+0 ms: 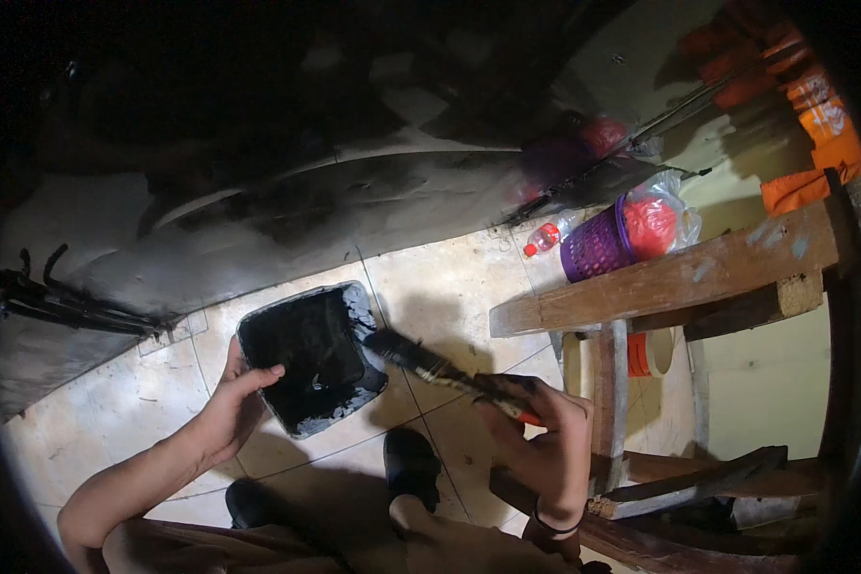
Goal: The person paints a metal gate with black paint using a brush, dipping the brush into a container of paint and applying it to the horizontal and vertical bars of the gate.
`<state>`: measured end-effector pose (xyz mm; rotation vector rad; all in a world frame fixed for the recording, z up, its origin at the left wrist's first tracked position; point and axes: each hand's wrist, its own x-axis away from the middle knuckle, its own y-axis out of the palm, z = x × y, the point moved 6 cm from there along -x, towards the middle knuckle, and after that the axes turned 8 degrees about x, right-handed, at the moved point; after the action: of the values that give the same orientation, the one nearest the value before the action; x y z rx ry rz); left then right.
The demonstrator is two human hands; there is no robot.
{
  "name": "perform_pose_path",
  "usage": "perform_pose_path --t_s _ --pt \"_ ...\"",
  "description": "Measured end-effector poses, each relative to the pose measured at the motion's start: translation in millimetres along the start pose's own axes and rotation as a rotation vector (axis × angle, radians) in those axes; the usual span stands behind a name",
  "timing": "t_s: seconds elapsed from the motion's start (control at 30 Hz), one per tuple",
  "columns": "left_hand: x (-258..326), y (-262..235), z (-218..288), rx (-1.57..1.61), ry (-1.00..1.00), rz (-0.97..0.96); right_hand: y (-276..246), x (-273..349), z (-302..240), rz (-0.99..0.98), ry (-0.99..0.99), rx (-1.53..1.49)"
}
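My left hand (242,390) grips the near left side of a square tub (359,304), its thumb hooked over the rim. Black paint (306,340) coats the inside of the tub, with grey smears along its right and near edges. In my right hand (536,421) is a paintbrush (430,364), held by its reddish handle. Its dark bristles touch or hang just over the tub's right rim; I cannot tell which. The fingers of the right hand are stained black.
A glossy dark panel (287,220) rises ahead. Pale floor tiles (459,287) lie below, with my dark shoes (411,469) on them. Right stands a wooden frame (670,277). Beyond it are a purple basket (593,251) with bags, a plastic bottle (542,238) and orange cloth (823,124).
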<state>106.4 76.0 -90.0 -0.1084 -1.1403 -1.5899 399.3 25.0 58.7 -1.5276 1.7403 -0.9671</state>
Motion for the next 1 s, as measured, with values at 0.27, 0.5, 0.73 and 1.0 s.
perform_pose_path --t_s 0.27,0.5,0.73,1.0 --pt "-12.7 -2.8 -3.9 -0.065 -0.048 0.004 21.8 -18.0 -40.2 -0.111 -0.136 0.101" --pt "-5.6 -8.5 3.8 -0.129 0.003 0.03 36.1 -25.3 -70.5 -0.139 -0.185 0.146" --pt "4.0 -6.1 5.6 -0.074 0.024 0.064 61.7 -18.6 -70.7 -0.162 -0.463 0.405" --pt "1.7 -4.1 3.2 -0.074 0.015 0.004 80.6 -16.2 -63.4 -0.142 -0.508 0.441"
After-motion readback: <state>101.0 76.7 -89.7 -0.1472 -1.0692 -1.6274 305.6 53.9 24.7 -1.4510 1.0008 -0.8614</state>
